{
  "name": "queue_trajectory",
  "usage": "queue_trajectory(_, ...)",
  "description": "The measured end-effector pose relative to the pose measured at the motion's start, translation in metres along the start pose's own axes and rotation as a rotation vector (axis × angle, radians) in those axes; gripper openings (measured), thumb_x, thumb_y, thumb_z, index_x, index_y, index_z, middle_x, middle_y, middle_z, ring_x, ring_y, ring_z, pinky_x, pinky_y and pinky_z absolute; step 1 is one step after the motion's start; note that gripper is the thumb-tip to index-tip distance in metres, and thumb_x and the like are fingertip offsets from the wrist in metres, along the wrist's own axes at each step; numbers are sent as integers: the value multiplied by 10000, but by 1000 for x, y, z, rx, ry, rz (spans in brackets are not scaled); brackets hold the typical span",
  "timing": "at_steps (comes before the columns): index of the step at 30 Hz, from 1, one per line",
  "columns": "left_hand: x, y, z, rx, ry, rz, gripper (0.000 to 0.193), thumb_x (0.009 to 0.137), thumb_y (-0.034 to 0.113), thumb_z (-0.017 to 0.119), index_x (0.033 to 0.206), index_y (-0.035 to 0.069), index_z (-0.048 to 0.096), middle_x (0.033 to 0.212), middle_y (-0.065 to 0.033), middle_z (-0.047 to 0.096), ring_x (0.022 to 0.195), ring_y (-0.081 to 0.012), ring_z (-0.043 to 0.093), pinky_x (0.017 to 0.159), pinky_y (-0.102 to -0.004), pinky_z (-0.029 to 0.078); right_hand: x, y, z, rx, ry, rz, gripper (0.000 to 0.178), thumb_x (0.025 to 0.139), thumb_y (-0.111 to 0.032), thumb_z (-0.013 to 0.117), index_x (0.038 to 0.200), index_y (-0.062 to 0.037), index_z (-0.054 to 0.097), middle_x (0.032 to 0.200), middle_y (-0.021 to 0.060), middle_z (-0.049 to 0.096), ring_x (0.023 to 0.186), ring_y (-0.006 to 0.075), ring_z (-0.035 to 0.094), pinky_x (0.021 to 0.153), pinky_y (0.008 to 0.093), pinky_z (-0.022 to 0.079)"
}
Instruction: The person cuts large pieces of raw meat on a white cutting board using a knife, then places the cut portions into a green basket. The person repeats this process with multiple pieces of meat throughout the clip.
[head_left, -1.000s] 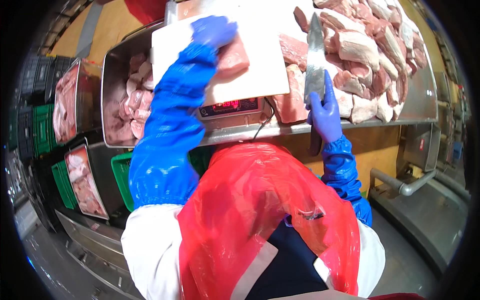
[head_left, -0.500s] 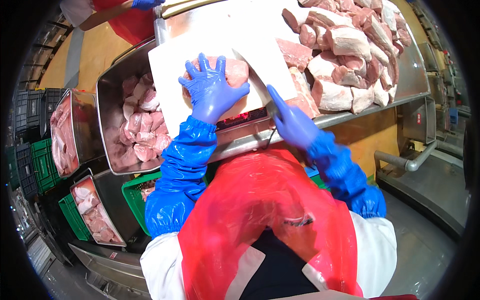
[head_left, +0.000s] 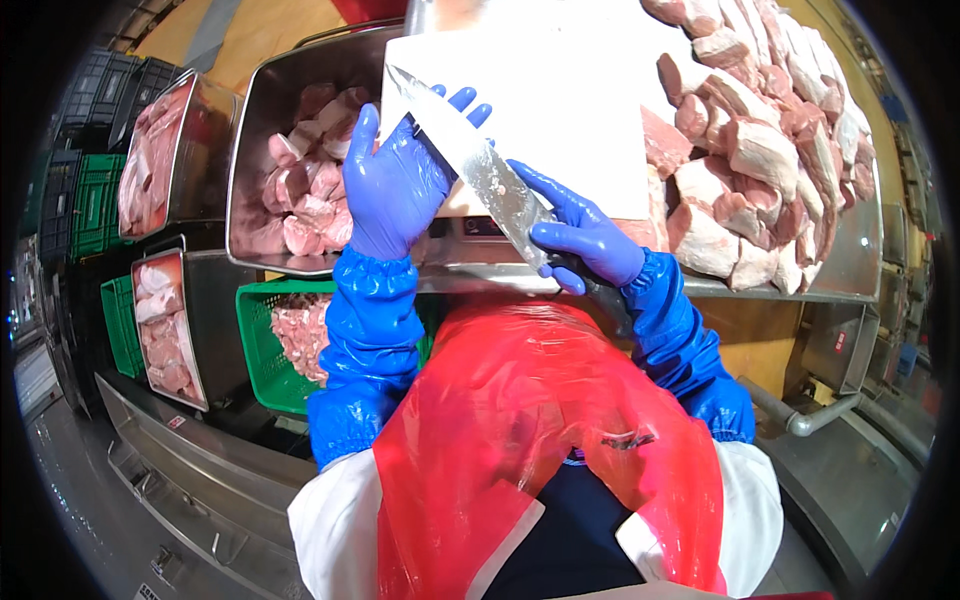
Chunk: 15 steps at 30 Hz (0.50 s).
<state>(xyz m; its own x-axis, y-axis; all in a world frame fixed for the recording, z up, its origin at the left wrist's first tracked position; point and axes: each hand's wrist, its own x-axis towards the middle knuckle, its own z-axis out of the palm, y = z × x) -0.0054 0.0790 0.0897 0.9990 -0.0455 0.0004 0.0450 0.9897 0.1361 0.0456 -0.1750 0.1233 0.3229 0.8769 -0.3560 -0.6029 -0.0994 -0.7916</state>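
Observation:
My right hand (head_left: pixel 598 238), in a blue glove, grips the dark handle of a large knife (head_left: pixel 492 178). Its broad, wet blade slants up to the far left, with small scraps stuck on it. Beneath and beside the blade is my left hand (head_left: pixel 390 205), also gloved, fingers spread and holding nothing. Part of its palm and fingers is hidden by the blade. Both hands are at the near left part of a white cutting board (head_left: pixel 570 120), whose visible surface has no meat on it. Left of the board, a deep steel bin (head_left: pixel 245 190) holds several meat pieces (head_left: pixel 310 195).
A large heap of pale meat cuts (head_left: pixel 760 150) covers the right of the steel table (head_left: pixel 850 270). At lower left stand a green crate (head_left: pixel 262 370) with small meat pieces and a steel tub (head_left: pixel 205 345) of meat. Another meat tub (head_left: pixel 185 160) stands farther left, near dark crates (head_left: pixel 95 95).
The meat piece under my left hand has gone from the board. My left hand has moved left and turned palm up, and the knife has swung across it. The view has shifted.

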Motion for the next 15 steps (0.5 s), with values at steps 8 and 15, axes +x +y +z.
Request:
queue_trajectory(8, -179, 40, -23, 726, 984, 637, 385, 987, 272, 521, 1234, -18, 579, 1089, -143, 611, 962, -240, 553, 844, -381, 460, 32, 49, 21, -668, 263, -250, 629, 970, -158, 549, 1553, -143, 316, 887, 74, 654, 665, 99, 568, 633, 271, 506)
queue_trajectory(15, -151, -99, -79, 1755, 580, -25, 274, 962, 100, 597, 1201, -33, 616, 1224, -156, 633, 1125, -233, 617, 944, -348, 495, -100, 49, -134, -420, 949, -197, 214, 968, -295, 650, 1000, -86, 614, 709, 0, 599, 528, 70, 530, 466, 232, 423)
